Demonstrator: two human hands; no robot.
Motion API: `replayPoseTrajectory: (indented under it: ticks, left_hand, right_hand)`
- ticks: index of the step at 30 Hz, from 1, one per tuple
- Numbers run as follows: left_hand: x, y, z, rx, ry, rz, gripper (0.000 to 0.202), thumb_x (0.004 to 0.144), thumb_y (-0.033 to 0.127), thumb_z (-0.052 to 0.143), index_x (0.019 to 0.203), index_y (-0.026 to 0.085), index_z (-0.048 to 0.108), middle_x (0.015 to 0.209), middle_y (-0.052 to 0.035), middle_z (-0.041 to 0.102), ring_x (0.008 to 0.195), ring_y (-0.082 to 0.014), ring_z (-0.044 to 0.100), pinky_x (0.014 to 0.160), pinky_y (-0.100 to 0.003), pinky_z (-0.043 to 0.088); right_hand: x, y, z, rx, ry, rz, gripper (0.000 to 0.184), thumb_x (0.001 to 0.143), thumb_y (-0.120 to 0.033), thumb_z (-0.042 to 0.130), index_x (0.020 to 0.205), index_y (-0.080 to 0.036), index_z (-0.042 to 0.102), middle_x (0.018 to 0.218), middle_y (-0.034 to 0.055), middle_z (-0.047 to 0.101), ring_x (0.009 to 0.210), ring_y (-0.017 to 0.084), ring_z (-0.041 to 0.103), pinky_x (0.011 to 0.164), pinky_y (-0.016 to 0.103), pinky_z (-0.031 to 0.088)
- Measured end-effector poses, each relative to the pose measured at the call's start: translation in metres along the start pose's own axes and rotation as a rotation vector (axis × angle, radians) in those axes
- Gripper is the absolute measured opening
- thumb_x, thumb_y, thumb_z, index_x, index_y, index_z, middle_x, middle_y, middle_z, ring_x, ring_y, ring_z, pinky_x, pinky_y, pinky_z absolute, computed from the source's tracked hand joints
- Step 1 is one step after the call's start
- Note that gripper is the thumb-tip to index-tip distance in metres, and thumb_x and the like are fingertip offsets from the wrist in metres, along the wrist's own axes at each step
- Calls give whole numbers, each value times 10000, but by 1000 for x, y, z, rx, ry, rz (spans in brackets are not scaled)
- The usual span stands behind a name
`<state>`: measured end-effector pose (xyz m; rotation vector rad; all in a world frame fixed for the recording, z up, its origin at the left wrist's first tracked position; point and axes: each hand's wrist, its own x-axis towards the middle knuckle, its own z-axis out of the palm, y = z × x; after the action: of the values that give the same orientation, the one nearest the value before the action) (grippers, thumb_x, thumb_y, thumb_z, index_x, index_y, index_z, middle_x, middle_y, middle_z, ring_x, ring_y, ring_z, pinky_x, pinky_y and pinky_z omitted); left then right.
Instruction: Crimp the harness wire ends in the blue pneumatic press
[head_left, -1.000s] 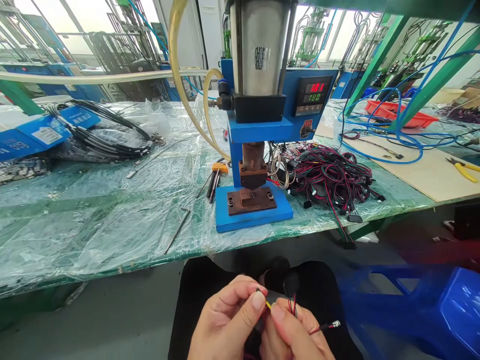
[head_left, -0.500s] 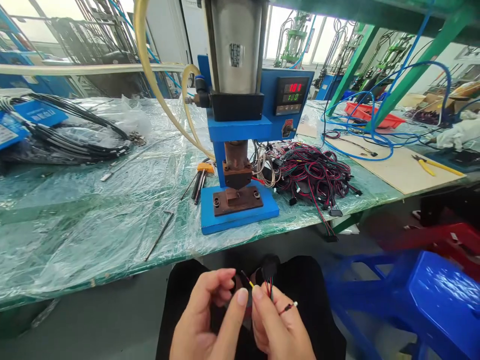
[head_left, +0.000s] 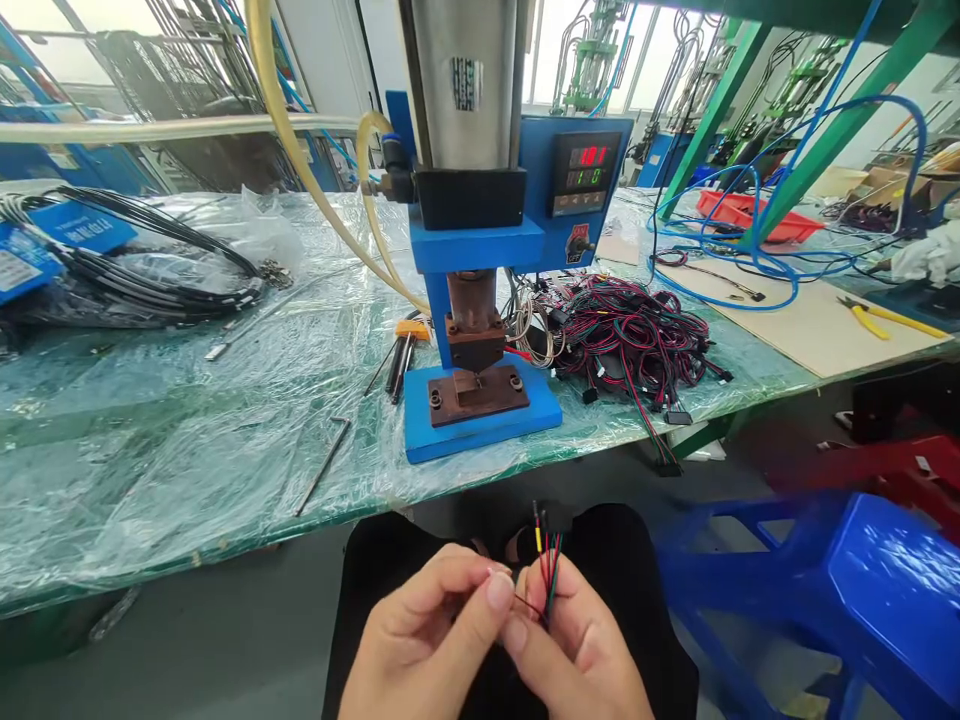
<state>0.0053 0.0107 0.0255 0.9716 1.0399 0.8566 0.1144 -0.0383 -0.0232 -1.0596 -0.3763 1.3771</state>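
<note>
Left hand [head_left: 424, 635] moved against right hand [head_left: 577, 645], pinching wires [head_left: 550, 565]

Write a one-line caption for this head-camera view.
Left hand and right hand pinch thin red, green and yellow wires before a blue pneumatic press on a plastic-covered workbench.

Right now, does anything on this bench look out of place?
Yes: one strand of the red-and-black wire bundle droops over the front edge of the plastic-covered bench, and its black connector dangles below the edge, off the bench top, unlike the rest of the pile.
</note>
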Motion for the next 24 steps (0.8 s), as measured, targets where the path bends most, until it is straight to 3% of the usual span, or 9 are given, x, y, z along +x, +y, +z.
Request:
replayPoseTrajectory:
  ticks: [3, 6, 9, 15, 20, 24]
  left_hand:
    - [2, -2, -2, -236, 100, -162, 268, 703, 441, 937, 801, 221, 819, 854, -12, 751, 805, -156, 650, 753, -189, 555]
    - [2, -3, -1, -330, 70, -236, 295, 665, 429, 965, 803, 202, 838, 811, -24, 768, 780, -149, 651, 749, -192, 558]
    - [1, -3, -1, -361, 27, -251, 288, 679, 412, 963, 843, 202, 852, 810, -34, 788, 784, -151, 677, 763, -189, 566]
    - [0, -5, 0, -348, -66, -254, 244, 680, 345, 971, 838, 200, 853, 874, -58, 812, 853, -179, 720, 821, -205, 586]
    - [-3, -8, 3, -357, -7, -205, 201, 707, 349, 952, 795, 203, 846, 875, -38, 797, 859, -175, 712, 817, -193, 585]
    - [-4, -11, 1, -372, 45, -195, 189, 692, 324, 963, 791, 220, 842, 862, -15, 784, 840, -162, 707, 797, -181, 585]
  right_hand:
    - [-3, -7, -1, 23, -30, 44, 443, 744, -557, 884, 846, -187, 663, 641, -66, 460, 556, 79, 335, 557, 198, 351]
    - [1, -11, -6, -27, -137, 86, 450, 810, -598, 818, 857, -166, 702, 552, -100, 351, 474, 50, 190, 459, 196, 203]
    - [5, -13, -9, -27, -127, 71, 453, 800, -584, 837, 804, -152, 698, 580, -84, 391, 491, 42, 197, 463, 196, 165]
    - [5, -12, -11, -9, -147, 94, 469, 797, -596, 834, 765, -165, 651, 514, -124, 290, 453, 35, 138, 441, 210, 119]
    - [-1, -16, -4, 14, -65, 163, 520, 726, -631, 868, 760, -168, 633, 538, -103, 363, 465, 42, 200, 466, 227, 112]
    - [-6, -22, 1, 21, -35, 205, 560, 670, -635, 904, 727, -156, 620, 531, -111, 340, 475, 33, 182, 485, 222, 104]
